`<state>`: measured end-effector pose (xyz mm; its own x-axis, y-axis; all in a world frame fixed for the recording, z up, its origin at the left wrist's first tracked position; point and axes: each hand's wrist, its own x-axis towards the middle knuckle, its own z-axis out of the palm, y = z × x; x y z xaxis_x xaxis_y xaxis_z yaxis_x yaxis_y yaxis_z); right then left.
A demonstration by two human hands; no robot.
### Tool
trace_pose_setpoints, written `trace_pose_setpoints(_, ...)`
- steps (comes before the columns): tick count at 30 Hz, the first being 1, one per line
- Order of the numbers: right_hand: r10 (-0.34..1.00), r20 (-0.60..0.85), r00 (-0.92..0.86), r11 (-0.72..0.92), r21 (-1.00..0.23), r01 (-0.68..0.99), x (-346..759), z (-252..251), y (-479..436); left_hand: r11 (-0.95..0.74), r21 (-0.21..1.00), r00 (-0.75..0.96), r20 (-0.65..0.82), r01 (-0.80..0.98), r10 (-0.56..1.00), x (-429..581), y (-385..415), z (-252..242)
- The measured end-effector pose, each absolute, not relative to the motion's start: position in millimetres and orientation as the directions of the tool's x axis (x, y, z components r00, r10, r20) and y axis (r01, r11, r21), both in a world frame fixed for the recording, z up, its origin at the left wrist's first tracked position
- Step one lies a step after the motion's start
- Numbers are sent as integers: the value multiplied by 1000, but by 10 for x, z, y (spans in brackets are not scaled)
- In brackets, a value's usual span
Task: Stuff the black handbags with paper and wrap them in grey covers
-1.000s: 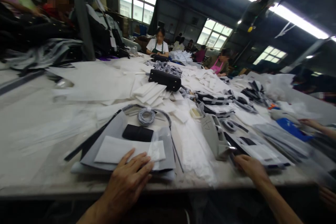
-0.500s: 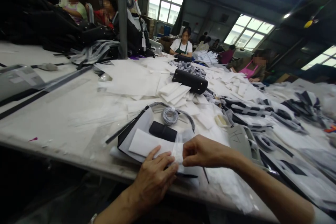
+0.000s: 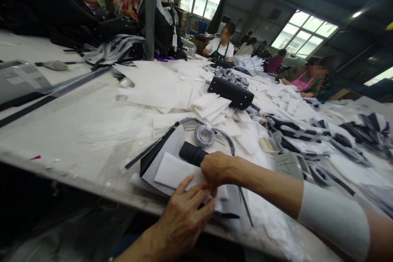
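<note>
A: Near colours?
B: White sheet, black pouch, grey coil.
A: Behind?
B: Black bag, pale metallic studs.
A: Patterns?
B: Dark marks on the grey case, right; paler cross on the grey bundle, far left.
A: Further back?
B: Green apron, pink apron.

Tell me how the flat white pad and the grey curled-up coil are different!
The white pad has straight edges, while the grey coil is round like a ring. The white pad is bigger than the grey coil. The left hand rests on the white pad, but no hand touches the grey coil. Both lie close to the black piece.
</note>
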<state>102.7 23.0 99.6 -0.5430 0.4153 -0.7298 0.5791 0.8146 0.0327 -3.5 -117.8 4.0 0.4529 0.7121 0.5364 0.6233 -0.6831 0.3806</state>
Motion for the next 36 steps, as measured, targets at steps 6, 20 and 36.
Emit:
trace_pose_setpoints(6,444,-662,-604,849,96,519,1079,900,468,-692,356,453,557,627,697,-34,-1163,-29)
trace_pose_setpoints(20,769,-424,-479,392,-280,876,1742,851,-92,-698,335,458,566,633,686,-41,-1162,1)
trace_pose_setpoints(36,437,492,-753,704,334,627,1878,-92,-841,-621,383,483,401,684,779,-365,-1046,396)
